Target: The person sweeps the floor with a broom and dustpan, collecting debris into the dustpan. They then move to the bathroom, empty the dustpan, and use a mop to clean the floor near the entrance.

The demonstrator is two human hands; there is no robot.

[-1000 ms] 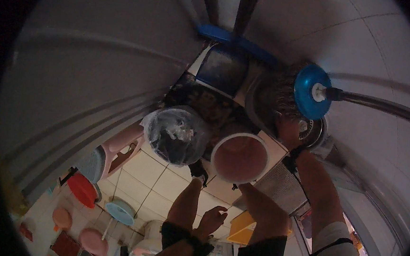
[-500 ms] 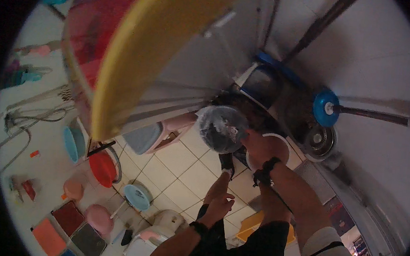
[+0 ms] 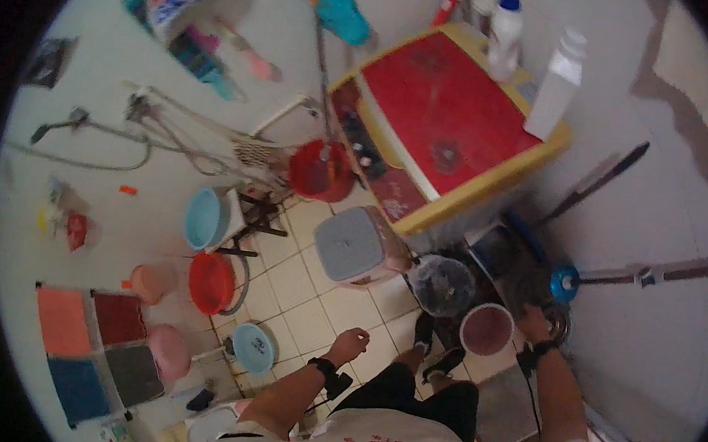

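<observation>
My right hand (image 3: 534, 322) reaches down at the right, beside a round metal rimmed basket (image 3: 560, 326) and past the rim of a white-rimmed bucket (image 3: 487, 330) with a pinkish inside. Its fingers are blurred, so whether they hold anything is unclear. Left of that bucket stands a round bin (image 3: 441, 286) lined with a clear plastic bag. Over the tiled floor hangs my left hand (image 3: 349, 345), its fingers curled in, with nothing visible in them. A blue round mop head (image 3: 564, 282) on a dark pole is just above my right hand.
A washing machine (image 3: 460, 113) with a red top and yellow frame carries white bottles (image 3: 557, 83). Before it stands a grey-topped stool (image 3: 350, 244). Red and blue basins (image 3: 212, 283) line the left wall. A blue dustpan (image 3: 525, 235) leans in the right corner.
My view has swung so that the washing machine's top shows. My right hand has left the bag-lined bin and moved right, beyond the white-rimmed bucket. My left hand stays low over the floor.
</observation>
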